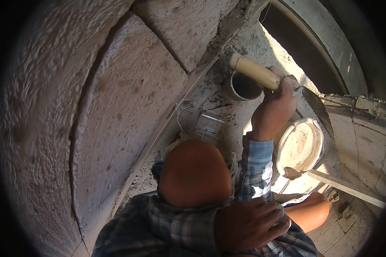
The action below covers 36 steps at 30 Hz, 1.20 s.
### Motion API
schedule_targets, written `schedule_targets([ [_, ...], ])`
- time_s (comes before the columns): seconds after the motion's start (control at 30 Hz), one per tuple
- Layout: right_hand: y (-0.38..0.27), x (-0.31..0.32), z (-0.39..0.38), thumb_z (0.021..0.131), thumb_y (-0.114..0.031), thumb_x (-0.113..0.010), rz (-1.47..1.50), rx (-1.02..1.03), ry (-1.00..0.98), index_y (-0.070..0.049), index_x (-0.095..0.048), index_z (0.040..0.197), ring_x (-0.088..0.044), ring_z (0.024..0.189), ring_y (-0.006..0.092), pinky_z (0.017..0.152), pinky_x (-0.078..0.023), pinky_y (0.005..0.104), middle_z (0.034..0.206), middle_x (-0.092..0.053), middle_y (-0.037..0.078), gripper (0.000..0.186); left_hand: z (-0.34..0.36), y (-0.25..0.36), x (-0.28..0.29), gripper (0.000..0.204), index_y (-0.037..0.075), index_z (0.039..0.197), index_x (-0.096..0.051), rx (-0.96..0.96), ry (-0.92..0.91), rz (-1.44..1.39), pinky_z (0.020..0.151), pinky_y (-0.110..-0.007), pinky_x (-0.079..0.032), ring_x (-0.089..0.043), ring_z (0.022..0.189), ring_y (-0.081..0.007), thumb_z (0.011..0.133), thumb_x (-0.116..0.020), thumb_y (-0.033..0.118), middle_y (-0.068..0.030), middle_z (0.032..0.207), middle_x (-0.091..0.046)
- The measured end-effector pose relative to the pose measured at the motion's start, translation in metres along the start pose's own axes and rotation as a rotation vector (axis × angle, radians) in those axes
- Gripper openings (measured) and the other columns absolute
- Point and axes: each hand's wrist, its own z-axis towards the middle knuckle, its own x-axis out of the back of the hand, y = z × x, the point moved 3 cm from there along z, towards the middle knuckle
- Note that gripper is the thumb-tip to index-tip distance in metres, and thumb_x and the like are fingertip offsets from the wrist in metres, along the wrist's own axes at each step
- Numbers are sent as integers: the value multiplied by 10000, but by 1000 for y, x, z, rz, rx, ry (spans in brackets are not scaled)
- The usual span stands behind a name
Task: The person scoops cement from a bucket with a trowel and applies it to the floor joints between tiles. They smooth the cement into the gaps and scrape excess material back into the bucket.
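Observation:
My right hand (275,103) is closed round the thick wooden handle (255,73) of a trowel, whose dark blade (318,109) seems to extend to the right, partly in shadow. Just beneath the handle stands an open round pipe or pot (244,87), dark inside. My left hand (253,222) lies across the sleeve of my right arm, fingers loosely bent and a little apart, with no object in it. Beside my right forearm sits a round whitish basin (319,147) with pale, sandy material in it.
A wall of rough stone blocks (128,85) rises on the left, with a taut string (171,115) along its foot. Thin metal pieces (212,118) and loose cord lie ahead of my knee (195,171). A wooden bar (347,187) reaches from the basin toward the right.

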Motion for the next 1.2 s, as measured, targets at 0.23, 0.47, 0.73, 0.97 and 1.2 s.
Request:
schedule_targets([
  [0.23,-10,-32,-1,920,-114,-623,139,-299,-234,18,-509,1051,-587,624,115,560,-472,235,943,-682,144,218,0,-4,13,255,110,1050,-612,-168,-173,-48,643,-297,-462,-571,835,-150,812,-611,203,-29,927,-598],
  [0.47,2,-62,-9,793,-135,-804,139,-491,-321,4,-517,944,-587,645,110,586,-473,216,871,-654,82,353,2,6,5,207,119,995,-625,-200,-83,-41,631,-290,-449,-559,786,-153,825,-578,227,-4,807,-545],
  [0.73,3,-76,-25,748,-29,-769,276,-497,-354,1,-495,915,-582,640,120,584,-474,243,788,-630,65,322,0,19,3,214,109,992,-629,-158,-110,-10,644,-290,-449,-563,781,-161,818,-579,224,-12,816,-561],
  [0.97,3,-68,-8,774,-6,-716,282,-501,-237,21,-533,965,-589,620,132,569,-473,250,780,-623,71,267,-6,23,-3,224,92,993,-629,-161,-9,-46,642,-298,-449,-566,766,-172,816,-590,224,-28,811,-571],
  [1.2,3,-46,32,838,-47,-656,152,-312,-70,19,-514,1002,-604,593,162,571,-496,271,745,-582,77,227,-5,30,-2,228,89,989,-626,-129,-64,-56,638,-301,-449,-566,770,-171,812,-591,228,-26,799,-557],
])
